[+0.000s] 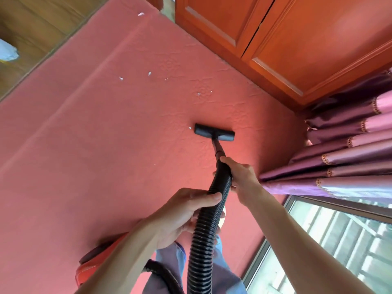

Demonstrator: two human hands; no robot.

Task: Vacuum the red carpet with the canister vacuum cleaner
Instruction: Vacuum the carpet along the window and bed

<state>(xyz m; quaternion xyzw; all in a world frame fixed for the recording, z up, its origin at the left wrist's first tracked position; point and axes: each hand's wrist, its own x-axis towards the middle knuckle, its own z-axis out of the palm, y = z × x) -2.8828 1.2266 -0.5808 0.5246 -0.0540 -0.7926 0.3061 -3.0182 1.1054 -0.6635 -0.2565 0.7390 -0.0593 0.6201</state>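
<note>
Home room, red carpet point(84, 155), wooden cupboard doors point(297, 39), purple curtains point(350, 145)

Embossed matt red carpet point(106, 145); ribbed black plastic hose point(203, 234); glossy wooden cupboard point(297, 39)

Bright daylight comes in through the window point(331, 247) low on the right. The red carpet point(106, 145) glows lighter close to the window and gets duller far from it. Straight lines bend near the picture's edges. The wooden floor point(31, 28), far from the window, looks soft and blurry.
</note>
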